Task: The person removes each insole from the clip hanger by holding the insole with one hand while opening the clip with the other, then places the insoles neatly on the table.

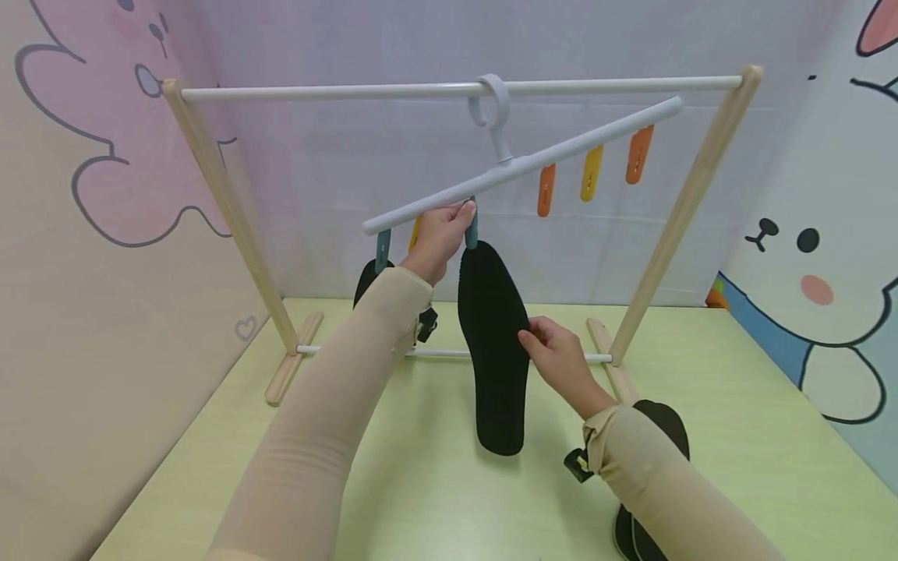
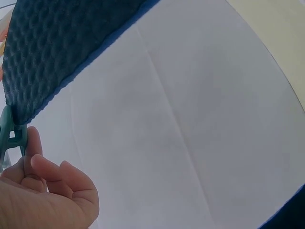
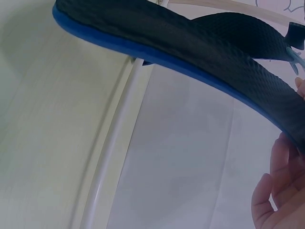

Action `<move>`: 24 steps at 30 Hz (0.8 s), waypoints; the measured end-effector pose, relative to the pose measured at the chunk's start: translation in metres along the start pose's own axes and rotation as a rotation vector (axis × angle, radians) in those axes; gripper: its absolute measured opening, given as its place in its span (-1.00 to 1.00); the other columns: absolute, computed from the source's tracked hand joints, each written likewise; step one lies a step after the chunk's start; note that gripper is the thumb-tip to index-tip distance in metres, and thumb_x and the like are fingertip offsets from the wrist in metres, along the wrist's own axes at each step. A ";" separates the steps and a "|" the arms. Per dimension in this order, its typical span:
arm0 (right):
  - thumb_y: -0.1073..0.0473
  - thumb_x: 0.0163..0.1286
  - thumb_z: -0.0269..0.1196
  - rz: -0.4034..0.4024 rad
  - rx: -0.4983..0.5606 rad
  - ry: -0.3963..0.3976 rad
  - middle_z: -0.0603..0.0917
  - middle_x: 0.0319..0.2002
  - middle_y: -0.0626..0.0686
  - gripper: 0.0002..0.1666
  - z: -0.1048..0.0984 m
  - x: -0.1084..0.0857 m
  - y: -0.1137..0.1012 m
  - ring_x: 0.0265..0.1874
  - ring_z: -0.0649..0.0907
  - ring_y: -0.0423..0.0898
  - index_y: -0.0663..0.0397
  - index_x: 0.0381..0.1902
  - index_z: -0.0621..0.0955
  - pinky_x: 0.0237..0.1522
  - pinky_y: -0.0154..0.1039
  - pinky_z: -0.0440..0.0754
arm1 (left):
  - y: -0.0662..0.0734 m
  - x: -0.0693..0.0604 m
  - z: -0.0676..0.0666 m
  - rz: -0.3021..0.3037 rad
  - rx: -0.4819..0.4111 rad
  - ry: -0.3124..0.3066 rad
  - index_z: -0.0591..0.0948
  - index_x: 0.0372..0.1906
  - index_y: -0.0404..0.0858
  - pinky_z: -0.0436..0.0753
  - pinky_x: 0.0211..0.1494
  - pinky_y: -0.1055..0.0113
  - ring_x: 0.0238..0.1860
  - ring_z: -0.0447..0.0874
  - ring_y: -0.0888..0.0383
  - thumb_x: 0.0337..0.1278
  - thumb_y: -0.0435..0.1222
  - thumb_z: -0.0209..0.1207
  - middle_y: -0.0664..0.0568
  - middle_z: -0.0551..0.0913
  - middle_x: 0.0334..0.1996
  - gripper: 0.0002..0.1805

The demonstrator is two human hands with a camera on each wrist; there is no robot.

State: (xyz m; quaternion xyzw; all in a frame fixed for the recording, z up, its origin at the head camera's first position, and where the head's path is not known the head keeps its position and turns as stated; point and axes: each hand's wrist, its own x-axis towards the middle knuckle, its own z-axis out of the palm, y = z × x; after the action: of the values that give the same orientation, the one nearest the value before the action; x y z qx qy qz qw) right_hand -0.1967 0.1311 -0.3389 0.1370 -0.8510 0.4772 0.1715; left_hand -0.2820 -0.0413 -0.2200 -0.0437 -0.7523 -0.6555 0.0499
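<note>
A black insole (image 1: 494, 351) hangs toe up below a teal clip (image 1: 471, 226) on a white hanger (image 1: 561, 152). My left hand (image 1: 438, 238) pinches that clip between thumb and finger. My right hand (image 1: 557, 358) pinches the insole by its right edge, about mid-length. In the left wrist view, the insole's textured face (image 2: 62, 52) reaches into the clip (image 2: 16, 136). The right wrist view shows its blue underside edge (image 3: 157, 57). A second insole (image 1: 365, 280), partly hidden behind my left arm, hangs from another teal clip (image 1: 382, 251) at the hanger's left end.
The hanger tilts, left end lower, hooked over the white rail (image 1: 316, 93) of a wooden stand (image 1: 231, 210). Orange (image 1: 546, 191) and yellow (image 1: 592, 173) clips hang at its right. A dark shoe (image 1: 662, 425), partly covered by my right sleeve, lies on the table (image 1: 737, 389).
</note>
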 end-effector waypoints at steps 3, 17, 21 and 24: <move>0.40 0.37 0.15 -0.001 -0.008 -0.002 0.65 -0.41 0.21 -0.89 -0.001 -0.001 -0.001 -0.43 0.57 -0.02 0.41 -0.24 0.58 -0.33 -0.23 0.52 | 0.000 0.000 0.001 0.002 0.007 0.004 0.36 -0.57 -0.23 0.16 -0.30 0.34 -0.53 0.07 0.20 0.39 -0.09 0.04 0.09 0.10 -0.59 -0.58; 0.39 0.38 0.15 0.034 0.006 -0.015 0.66 -0.38 0.23 -0.88 -0.003 -0.003 -0.003 -0.39 0.58 0.02 0.41 -0.22 0.58 -0.29 -0.19 0.54 | 0.000 -0.001 0.001 -0.002 0.009 0.017 0.34 -0.58 -0.23 0.14 -0.41 0.38 -0.62 0.04 0.22 0.38 -0.09 0.04 0.10 0.10 -0.65 -0.57; 0.39 0.38 0.14 0.038 0.005 -0.021 0.66 -0.37 0.24 -0.87 -0.004 -0.002 -0.002 -0.40 0.57 0.00 0.41 -0.22 0.58 -0.29 -0.19 0.53 | 0.001 -0.002 0.001 0.001 0.017 0.016 0.32 -0.58 -0.23 0.10 -0.51 0.41 -0.66 0.03 0.22 0.39 -0.09 0.04 0.11 0.10 -0.67 -0.56; 0.39 0.38 0.14 0.045 0.007 -0.026 0.66 -0.36 0.24 -0.87 -0.004 -0.002 -0.002 -0.40 0.57 0.01 0.41 -0.22 0.57 -0.29 -0.19 0.53 | 0.002 -0.002 0.001 0.004 0.019 0.011 0.30 -0.59 -0.23 0.08 -0.55 0.42 -0.67 0.03 0.23 0.40 -0.10 0.03 0.11 0.10 -0.68 -0.56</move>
State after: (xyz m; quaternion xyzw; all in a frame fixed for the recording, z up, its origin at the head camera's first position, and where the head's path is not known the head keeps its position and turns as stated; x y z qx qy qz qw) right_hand -0.1933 0.1340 -0.3362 0.1248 -0.8543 0.4821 0.1491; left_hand -0.2796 -0.0403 -0.2187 -0.0414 -0.7582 -0.6483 0.0559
